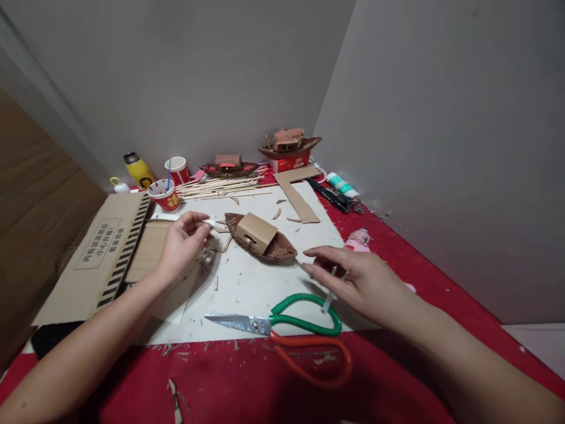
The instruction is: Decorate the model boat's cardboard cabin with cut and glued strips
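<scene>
In the middle of a white sheet sits a small brown model boat [286,249] with a folded cardboard canopy [256,231] over its hull. My left hand [183,242] is left of the boat, thumb and forefinger pinched on a small white piece [213,223]. My right hand [359,280] reaches toward the boat's near right tip, its fingers stretched and apart. A thin brown sliver [301,266] lies by those fingertips. Below the palm a narrow whitish stick [328,299] shows, partly hidden. Scissors [256,325] with green and orange handles lie open in front.
Two finished-looking boats [229,168] [289,144] stand at the back, near paper cups [164,197], a yellow bottle [139,171] and thin wooden sticks [212,188]. A cardboard box [92,253] is at left. A cardboard strip [300,200], black tool [329,195] and tube [343,185] lie right.
</scene>
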Motion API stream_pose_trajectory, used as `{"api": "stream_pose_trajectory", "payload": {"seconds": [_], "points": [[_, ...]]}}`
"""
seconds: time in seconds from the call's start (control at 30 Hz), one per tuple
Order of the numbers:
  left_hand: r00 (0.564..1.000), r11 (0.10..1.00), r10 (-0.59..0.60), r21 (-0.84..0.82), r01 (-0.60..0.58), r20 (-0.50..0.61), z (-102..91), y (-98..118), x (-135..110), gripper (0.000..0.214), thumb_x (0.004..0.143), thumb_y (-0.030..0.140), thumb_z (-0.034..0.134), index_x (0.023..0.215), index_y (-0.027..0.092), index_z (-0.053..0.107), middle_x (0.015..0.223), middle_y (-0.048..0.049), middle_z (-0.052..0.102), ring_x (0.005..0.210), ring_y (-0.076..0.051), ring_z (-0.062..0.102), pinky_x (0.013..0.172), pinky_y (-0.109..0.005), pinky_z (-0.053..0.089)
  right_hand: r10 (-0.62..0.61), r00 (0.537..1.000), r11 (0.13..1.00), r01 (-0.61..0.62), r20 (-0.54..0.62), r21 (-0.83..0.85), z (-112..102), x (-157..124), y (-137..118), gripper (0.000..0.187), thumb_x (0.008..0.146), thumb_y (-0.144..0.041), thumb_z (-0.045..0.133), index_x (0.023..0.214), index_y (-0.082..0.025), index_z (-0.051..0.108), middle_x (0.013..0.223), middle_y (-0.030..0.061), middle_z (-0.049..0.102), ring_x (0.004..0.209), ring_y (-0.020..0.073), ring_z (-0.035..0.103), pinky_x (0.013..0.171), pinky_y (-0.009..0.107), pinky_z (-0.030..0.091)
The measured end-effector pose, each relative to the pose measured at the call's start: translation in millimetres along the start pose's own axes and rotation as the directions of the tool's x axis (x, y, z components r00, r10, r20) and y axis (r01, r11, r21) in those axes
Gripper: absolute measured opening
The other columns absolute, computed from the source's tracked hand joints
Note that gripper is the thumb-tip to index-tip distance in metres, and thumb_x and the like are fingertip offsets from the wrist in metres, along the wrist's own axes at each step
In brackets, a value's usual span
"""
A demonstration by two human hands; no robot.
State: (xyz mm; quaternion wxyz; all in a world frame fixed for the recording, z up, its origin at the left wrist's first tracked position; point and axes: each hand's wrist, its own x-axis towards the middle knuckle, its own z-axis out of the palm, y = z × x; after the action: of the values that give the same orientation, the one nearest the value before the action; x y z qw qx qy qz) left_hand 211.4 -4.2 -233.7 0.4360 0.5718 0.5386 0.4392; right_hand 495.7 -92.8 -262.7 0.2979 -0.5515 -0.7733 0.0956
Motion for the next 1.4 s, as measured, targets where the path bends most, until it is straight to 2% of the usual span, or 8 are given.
{"api": "stream_pose_trajectory", "payload": {"seconds": [0.1, 0.2, 0.4, 0.5, 0.6, 0.8, 1.0, 1.4], "points": [[0.986, 0.976, -0.036, 0.217, -0.001, 0.165, -12.4, 1.7, -22.8, 0.023, 0.069, 0.03, 0.073, 0.056, 0.018, 0.059, 0.05, 0.0012, 0.053, 0.049, -0.012, 0.045, 0.049, -0.023, 0.032, -0.07, 0.994, 0.996, 0.066, 0.079, 0.056, -1.0, -4.3, -5.9, 0.021, 0.093, -0.033, 0.054, 0.099, -0.02, 0.069, 0.088, 0.0055, 0.077, 0.068, 0.0182, 0.071, 0.06, 0.028, 0.054], [0.928, 0.734, -0.103, 0.657, -0.172, 0.358, -15.3, -4.8, -42.3, 0.019, 0.074, 0.034, 0.067, 0.064, 0.019, 0.064, 0.057, -0.0021, 0.06, 0.052, -0.014, 0.047, 0.052, -0.026, 0.029, -0.189, 0.97, 0.979, 0.175, 0.155, 0.101, -3.3, -8.8, -15.7, 0.022, 0.095, -0.033, 0.053, 0.103, -0.019, 0.069, 0.094, 0.0075, 0.076, 0.079, 0.0205, 0.072, 0.069, 0.031, 0.056], [0.887, 0.62, -0.144, 0.739, -0.264, 0.438, -10.2, -9.8, -53.0, 0.013, 0.081, 0.02, 0.055, 0.076, 0.017, 0.067, 0.072, -0.0062, 0.068, 0.063, -0.017, 0.056, 0.061, -0.028, 0.034, -0.262, 0.855, 0.962, 0.198, 0.447, 0.186, -8.3, -14.6, -35.6, 0.024, 0.097, -0.033, 0.05, 0.107, -0.021, 0.069, 0.09, 0.0064, 0.074, 0.082, 0.0194, 0.069, 0.071, 0.028, 0.051], [0.896, 0.76, -0.141, 0.627, -0.175, 0.421, -11.5, -7.0, -53.5, 0.017, 0.086, 0.028, 0.054, 0.08, 0.016, 0.064, 0.074, -0.0067, 0.067, 0.066, -0.018, 0.057, 0.063, -0.029, 0.039, -0.285, 0.84, 0.953, 0.198, 0.462, 0.227, -6.9, -16.1, -39.1, 0.026, 0.098, -0.035, 0.049, 0.11, -0.022, 0.068, 0.091, 0.0064, 0.073, 0.084, 0.0187, 0.068, 0.074, 0.027, 0.049], [0.852, 0.965, -0.248, 0.194, 0.177, 0.46, -12.6, -4.7, -56.4, 0.024, 0.085, 0.038, 0.062, 0.078, 0.015, 0.057, 0.068, -0.0039, 0.065, 0.058, -0.014, 0.058, 0.058, -0.027, 0.044, -0.297, 0.852, 0.945, 0.199, 0.431, 0.258, -2.6, -17.2, -38.3, 0.027, 0.099, -0.036, 0.047, 0.107, -0.021, 0.068, 0.089, 0.0069, 0.073, 0.082, 0.0182, 0.067, 0.073, 0.026, 0.047], [0.697, 0.785, -0.278, -0.262, 0.561, 0.661, -3.1, -0.8, -66.1, 0.038, 0.079, 0.028, 0.076, 0.111, 0.012, 0.063, 0.069, -0.004, 0.07, 0.056, -0.011, 0.066, 0.054, -0.02, 0.053, -0.304, 0.899, 0.926, 0.202, 0.314, 0.318, 5.7, -17.4, -39.1, 0.028, 0.1, -0.034, 0.046, 0.098, -0.017, 0.068, 0.081, 0.0066, 0.071, 0.073, 0.016, 0.065, 0.066, 0.025, 0.045], [0.583, 0.689, -0.224, -0.296, 0.661, 0.781, 18.3, 4.9, -74.7, 0.02, 0.079, 0.024, 0.077, 0.086, 0.012, 0.062, 0.081, -0.0097, 0.075, 0.064, -0.016, 0.072, 0.057, -0.021, 0.057, -0.383, 0.899, 0.87, 0.274, 0.214, 0.41, 8.8, -18.6, -47.0, 0.023, 0.099, -0.027, 0.048, 0.093, -0.016, 0.067, 0.077, 0.006, 0.071, 0.069, 0.0143, 0.063, 0.066, 0.024, 0.044], [0.73, 0.794, -0.193, -0.332, 0.509, 0.656, 53.1, -1.2, -85.4, 0.024, 0.084, 0.036, 0.07, 0.081, 0.014, 0.061, 0.06, 0.0026, 0.06, 0.053, -0.006, 0.054, 0.057, -0.017, 0.044, -0.189, 0.905, 0.896, -0.001, 0.382, 0.445, 6.5, -18.6, -56.8, 0.031, 0.101, -0.029, 0.033, 0.094, -0.018, 0.061, 0.084, 0.0057, 0.066, 0.072, 0.0146, 0.059, 0.071, 0.026, 0.043]]}}
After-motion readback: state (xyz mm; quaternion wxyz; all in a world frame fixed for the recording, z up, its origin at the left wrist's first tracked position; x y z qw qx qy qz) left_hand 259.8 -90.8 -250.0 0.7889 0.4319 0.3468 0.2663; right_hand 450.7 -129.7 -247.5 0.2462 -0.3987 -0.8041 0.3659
